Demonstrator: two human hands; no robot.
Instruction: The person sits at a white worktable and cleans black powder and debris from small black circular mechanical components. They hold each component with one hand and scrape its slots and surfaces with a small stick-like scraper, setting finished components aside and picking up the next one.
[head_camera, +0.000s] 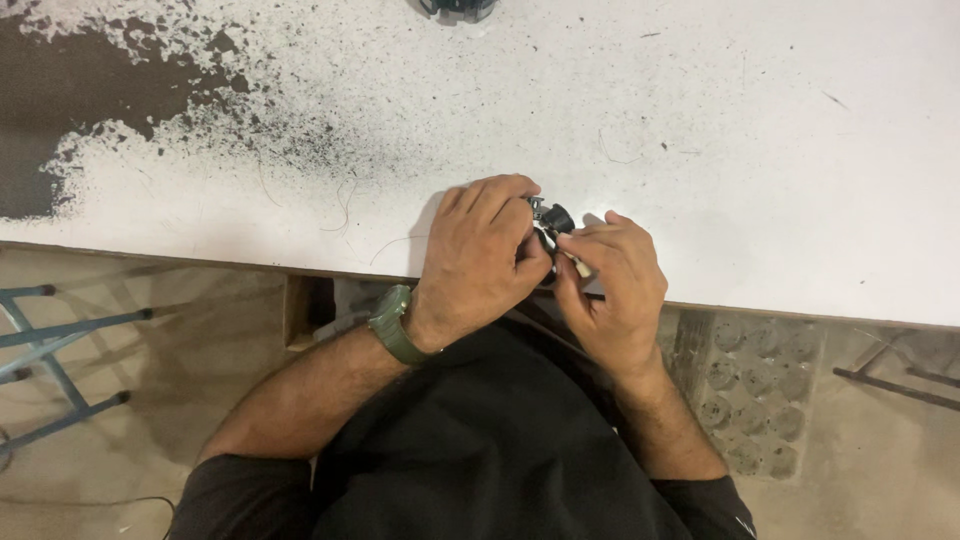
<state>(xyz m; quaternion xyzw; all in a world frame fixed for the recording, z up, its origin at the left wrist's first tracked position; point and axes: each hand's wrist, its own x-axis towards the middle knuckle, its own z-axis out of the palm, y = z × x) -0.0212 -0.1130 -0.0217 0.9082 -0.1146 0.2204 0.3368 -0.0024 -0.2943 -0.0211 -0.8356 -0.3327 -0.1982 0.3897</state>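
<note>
White table (780, 150) worn to dark speckled patches at left; small black part (555, 216); olive-green watch (393, 325); black shirt (500, 450); blue frame (50, 350).

Small black part (553, 217) clasped above table edge.

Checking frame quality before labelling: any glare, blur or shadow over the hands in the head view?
Head view: even, soft light, no glare on the white table; faint shadow beside the left hand; right hand fairly sharp; the small black part they hold is dark and mostly covered, its detail unreadable.
</note>
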